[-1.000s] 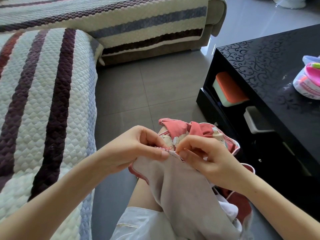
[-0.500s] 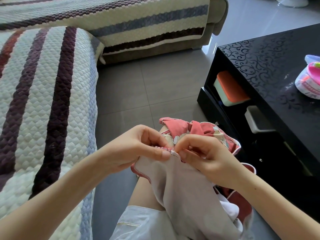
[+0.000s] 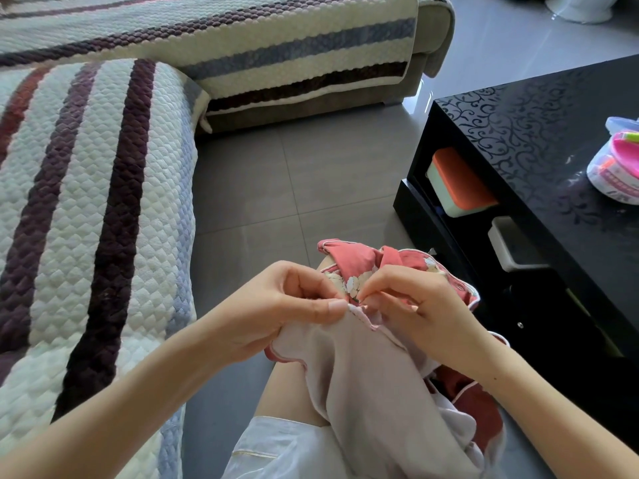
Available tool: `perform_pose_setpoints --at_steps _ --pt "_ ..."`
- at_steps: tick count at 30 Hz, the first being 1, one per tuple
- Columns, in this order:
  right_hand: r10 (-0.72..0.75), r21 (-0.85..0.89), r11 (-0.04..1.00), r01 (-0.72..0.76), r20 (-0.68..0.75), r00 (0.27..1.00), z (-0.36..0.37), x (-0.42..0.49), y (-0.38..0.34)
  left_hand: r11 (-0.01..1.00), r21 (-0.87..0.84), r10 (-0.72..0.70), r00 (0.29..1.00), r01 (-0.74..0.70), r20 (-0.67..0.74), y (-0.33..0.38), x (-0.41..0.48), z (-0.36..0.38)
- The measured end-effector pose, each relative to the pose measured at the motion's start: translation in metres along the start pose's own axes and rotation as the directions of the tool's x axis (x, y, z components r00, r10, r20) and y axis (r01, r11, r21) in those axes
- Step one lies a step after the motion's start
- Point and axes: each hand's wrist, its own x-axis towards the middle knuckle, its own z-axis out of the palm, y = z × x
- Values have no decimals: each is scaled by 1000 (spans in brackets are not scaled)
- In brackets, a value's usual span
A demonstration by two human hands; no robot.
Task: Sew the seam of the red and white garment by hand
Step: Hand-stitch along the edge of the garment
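Observation:
The red and white garment point(image 3: 366, 382) lies over my knee, its pale inner side turned up and its red flowered side bunched beyond my hands. My left hand point(image 3: 276, 305) pinches the piped seam edge between thumb and forefinger. My right hand point(image 3: 415, 305) pinches the same edge just to the right, fingertips pressed together at the seam. A needle or thread is too small to make out between the fingers.
A sofa with a striped quilted cover point(image 3: 86, 219) runs along my left and across the back. A black glossy coffee table point(image 3: 539, 143) stands at the right, with an orange-lidded box point(image 3: 460, 181) on its shelf and a pink and white pack point(image 3: 619, 171) on top. Grey tiled floor point(image 3: 304, 188) lies between.
My right hand has shifted slightly right and up along the seam, opening a small gap between the hands. The left hand keeps its pinch on the edge.

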Motion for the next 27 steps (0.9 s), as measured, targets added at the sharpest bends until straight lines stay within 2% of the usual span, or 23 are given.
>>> perform_pose_setpoints --at_steps 2,8,10,13,18,21,24,27 --pt "-48 -31 998 47 -14 999 2 -1 0 1000 0 31 999 -31 -22 -1 1 3" --pt "-108 37 993 111 -74 991 13 -3 -13 994 23 112 981 -110 -155 -3 4 6" --pt "-66 67 995 73 -105 992 19 -4 -16 992 32 126 967 -122 -222 -8 7 7" --pt "87 209 976 -61 -118 989 25 -8 -22 991 32 130 948 -126 -292 -17 10 11" --pt "41 231 973 -6 -149 988 26 -15 -29 988 -24 134 925 -152 -356 -21 14 15" --pt "100 285 958 -40 -199 975 28 -11 -30 984 -45 148 933 -171 -328 -20 15 21" --pt "82 205 979 -19 -303 950 29 -6 -28 981 -65 146 921 -181 -360 -20 18 25" --pt "-67 -80 996 36 -424 903 24 -4 -26 985 -48 135 907 -168 -398 -21 21 26"
